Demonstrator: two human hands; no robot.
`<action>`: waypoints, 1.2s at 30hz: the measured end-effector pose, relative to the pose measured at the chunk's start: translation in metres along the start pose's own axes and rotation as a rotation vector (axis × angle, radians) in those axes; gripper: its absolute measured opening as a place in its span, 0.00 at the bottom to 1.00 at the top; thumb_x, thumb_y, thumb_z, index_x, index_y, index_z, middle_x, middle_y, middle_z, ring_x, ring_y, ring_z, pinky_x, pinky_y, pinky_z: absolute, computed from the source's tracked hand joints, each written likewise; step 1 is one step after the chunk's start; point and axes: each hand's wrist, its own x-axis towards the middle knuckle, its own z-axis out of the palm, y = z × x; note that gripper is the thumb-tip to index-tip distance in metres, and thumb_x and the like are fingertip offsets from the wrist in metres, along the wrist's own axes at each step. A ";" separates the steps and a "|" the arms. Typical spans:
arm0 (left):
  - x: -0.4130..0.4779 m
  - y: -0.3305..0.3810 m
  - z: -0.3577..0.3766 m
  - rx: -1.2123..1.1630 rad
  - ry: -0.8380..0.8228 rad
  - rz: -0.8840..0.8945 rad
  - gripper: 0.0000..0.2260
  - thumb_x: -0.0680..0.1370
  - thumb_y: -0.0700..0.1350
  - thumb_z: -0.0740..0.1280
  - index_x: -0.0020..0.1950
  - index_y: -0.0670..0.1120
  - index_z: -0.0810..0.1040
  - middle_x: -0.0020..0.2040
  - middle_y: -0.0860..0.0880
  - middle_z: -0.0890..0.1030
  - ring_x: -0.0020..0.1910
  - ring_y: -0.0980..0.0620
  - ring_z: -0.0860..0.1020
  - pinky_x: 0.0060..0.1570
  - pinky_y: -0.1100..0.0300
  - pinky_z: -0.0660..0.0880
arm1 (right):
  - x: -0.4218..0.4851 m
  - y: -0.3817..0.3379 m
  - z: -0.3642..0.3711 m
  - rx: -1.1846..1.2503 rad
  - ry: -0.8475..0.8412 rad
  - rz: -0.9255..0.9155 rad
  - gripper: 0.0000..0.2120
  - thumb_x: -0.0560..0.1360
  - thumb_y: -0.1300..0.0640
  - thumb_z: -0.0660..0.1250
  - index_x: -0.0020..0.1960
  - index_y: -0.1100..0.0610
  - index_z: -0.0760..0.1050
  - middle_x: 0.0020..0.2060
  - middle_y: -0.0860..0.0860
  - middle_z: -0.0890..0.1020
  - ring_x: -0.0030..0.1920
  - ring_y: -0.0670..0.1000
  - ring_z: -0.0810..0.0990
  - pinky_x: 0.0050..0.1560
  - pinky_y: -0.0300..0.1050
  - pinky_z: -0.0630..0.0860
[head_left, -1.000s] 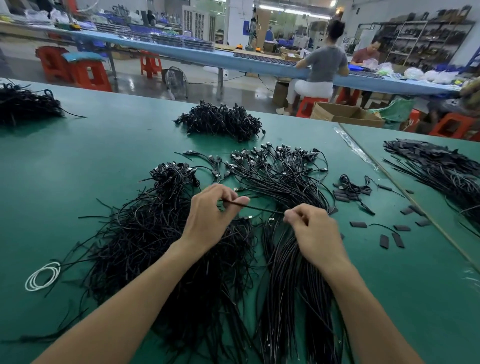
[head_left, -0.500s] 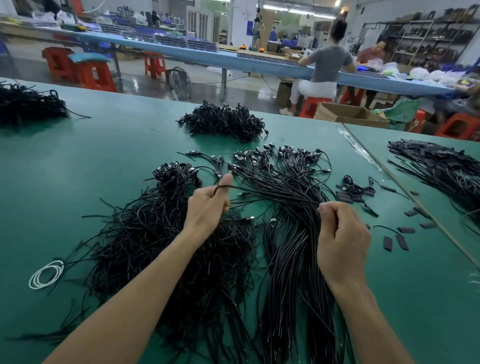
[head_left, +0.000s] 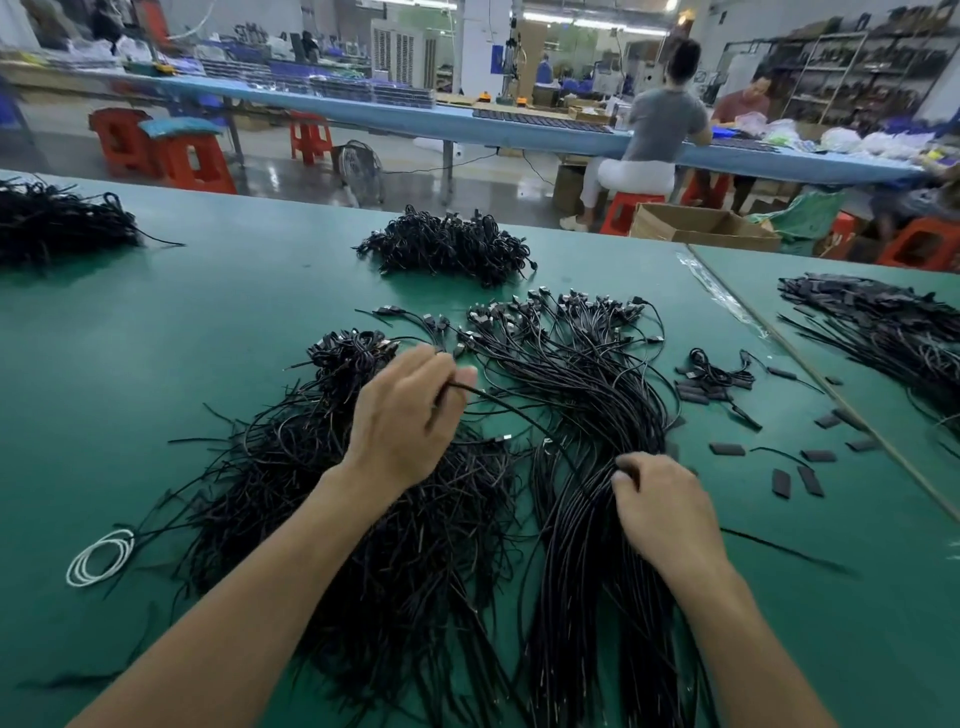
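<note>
A single thin black cable (head_left: 511, 409) stretches between a person's 2 bare hands, just above a green bench (head_left: 156, 338). Its long axis runs on a diagonal, from far left down to near right, with a slight sag. Any print on it is too small to read.

The left hand (head_left: 402, 415) pinches the far end between thumb and curled fingers. The right hand (head_left: 662, 506) has its fingers curled round the near end, with the fingertips down on a thick bundle (head_left: 587, 571) of straight black cables lying under it.

That bundle runs from the near edge away from the viewer and fans out into a spread of small plugs (head_left: 561, 312) at its far end. Left of it, under the left forearm, lies a loose tangled heap (head_left: 291, 493) of black cables.

1 second ago the hands were close together with only a short, taut stretch of cable between them. Now they are well apart and a longer length shows. Half a second ago the right hand was raised beside the bundle.

A small white coil (head_left: 98, 558) lies at the near left. Short flat black sleeves (head_left: 810, 457) are scattered to the right of the bundle. Farther off sit 2 more dark piles, 1 in the middle (head_left: 447, 247) and 1 at the far left (head_left: 57, 223). Beyond the bench are red stools (head_left: 192, 161) and a seated person in a grey top (head_left: 660, 124) at a long blue table (head_left: 415, 122).
</note>
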 end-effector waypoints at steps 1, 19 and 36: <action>-0.001 0.003 0.003 0.050 -0.061 0.036 0.13 0.82 0.50 0.57 0.38 0.51 0.63 0.34 0.57 0.64 0.30 0.58 0.62 0.33 0.68 0.58 | -0.002 -0.010 -0.004 0.068 0.041 -0.065 0.16 0.84 0.55 0.56 0.66 0.56 0.77 0.60 0.52 0.81 0.60 0.51 0.77 0.64 0.47 0.72; -0.004 -0.001 0.004 -0.028 -0.111 -0.107 0.13 0.79 0.52 0.64 0.37 0.49 0.72 0.32 0.58 0.69 0.28 0.59 0.67 0.30 0.68 0.62 | -0.005 -0.035 -0.018 0.792 0.277 -0.049 0.10 0.81 0.51 0.65 0.42 0.50 0.78 0.24 0.39 0.74 0.23 0.42 0.67 0.24 0.33 0.63; -0.010 0.053 -0.016 -1.300 -1.072 -0.681 0.23 0.82 0.60 0.59 0.30 0.50 0.68 0.26 0.54 0.62 0.23 0.58 0.58 0.22 0.68 0.59 | 0.003 -0.026 0.001 0.958 0.024 0.002 0.07 0.79 0.52 0.68 0.44 0.50 0.82 0.26 0.42 0.71 0.26 0.42 0.65 0.25 0.34 0.64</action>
